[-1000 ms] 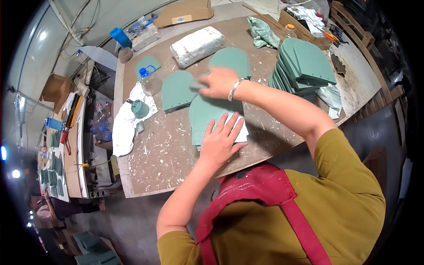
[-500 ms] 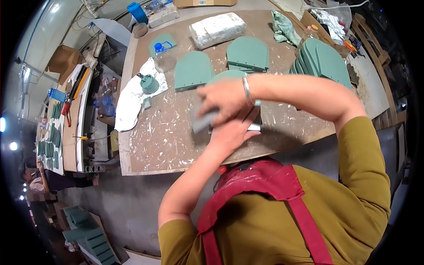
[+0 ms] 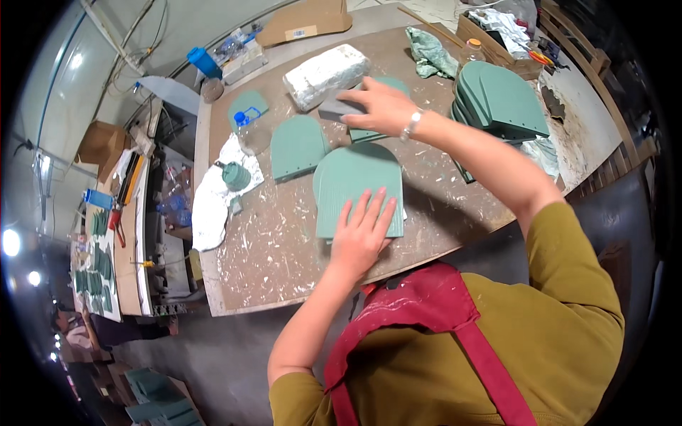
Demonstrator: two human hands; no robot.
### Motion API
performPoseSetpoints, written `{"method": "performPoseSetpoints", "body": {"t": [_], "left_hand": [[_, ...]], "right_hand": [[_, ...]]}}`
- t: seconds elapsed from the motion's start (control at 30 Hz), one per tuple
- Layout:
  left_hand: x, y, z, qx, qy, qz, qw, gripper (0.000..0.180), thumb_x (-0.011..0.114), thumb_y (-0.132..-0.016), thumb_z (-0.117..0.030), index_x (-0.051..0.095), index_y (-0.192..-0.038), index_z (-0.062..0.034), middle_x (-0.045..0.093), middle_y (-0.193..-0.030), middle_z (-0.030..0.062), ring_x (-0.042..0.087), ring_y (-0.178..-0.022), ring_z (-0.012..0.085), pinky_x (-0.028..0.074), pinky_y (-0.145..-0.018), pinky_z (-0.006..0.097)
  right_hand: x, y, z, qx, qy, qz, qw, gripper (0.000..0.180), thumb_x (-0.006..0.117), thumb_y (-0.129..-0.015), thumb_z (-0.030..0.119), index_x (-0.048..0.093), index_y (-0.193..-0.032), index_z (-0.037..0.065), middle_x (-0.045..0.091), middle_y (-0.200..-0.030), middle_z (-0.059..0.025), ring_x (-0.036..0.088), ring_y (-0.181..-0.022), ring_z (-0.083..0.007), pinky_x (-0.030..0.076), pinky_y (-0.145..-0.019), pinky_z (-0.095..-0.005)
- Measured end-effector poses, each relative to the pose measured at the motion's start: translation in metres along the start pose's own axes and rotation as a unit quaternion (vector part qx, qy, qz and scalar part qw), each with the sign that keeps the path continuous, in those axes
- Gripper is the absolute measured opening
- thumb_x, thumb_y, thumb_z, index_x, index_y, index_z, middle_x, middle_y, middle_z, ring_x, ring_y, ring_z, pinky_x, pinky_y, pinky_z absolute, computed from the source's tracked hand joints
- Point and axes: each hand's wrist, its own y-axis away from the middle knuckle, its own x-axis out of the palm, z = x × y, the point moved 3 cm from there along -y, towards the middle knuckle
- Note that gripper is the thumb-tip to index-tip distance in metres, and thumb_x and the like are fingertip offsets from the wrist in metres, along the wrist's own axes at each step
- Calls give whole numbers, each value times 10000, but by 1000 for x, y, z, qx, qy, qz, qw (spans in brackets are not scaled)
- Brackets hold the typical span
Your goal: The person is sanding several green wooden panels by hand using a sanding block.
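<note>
One green panel point(image 3: 359, 174) under left hand point(image 3: 360, 240)

Grey floor point(image 3: 220, 362), pale wall point(image 3: 74, 85), bright lamps point(image 3: 11, 242) left.

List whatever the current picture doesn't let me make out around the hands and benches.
In the head view:
- Part of the front green panel's face: hidden under the left hand.
- The grey pad's full outline: covered by the right hand's fingers.
- Lower-left green pieces: cut off by the bottom edge.
- Details of the far-left bench's small green pieces: too small.
</note>
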Motion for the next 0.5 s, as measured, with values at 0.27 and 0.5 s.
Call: {"method": "performPoseSetpoints", "body": {"t": [0.27, 0.5], "left_hand": [[-63, -130, 96, -252, 419, -117, 864, 353, 597, -994, -292, 644, -1122, 33, 662, -820, 77, 555, -731, 105, 480, -701, 280], [74, -231, 115, -12, 171, -22, 985, 485, 694, -837, -94, 566, -1304, -66, 651, -1234, 172, 612, -1133, 363, 496, -953, 424]], "right_hand": [[-41, 157, -40, 151, -455, -251, 841, 498, 616, -965, 271, 529, -1389, 24, 595, -1248, -72, 545, -1077, -131, 439, -951, -287], [-30, 218, -47, 162, -371, -229, 886, 522, 625, -934, 262, 521, -1381, 14, 556, -1195, -108, 520, -1123, -213, 377, -1011, -318]]}}
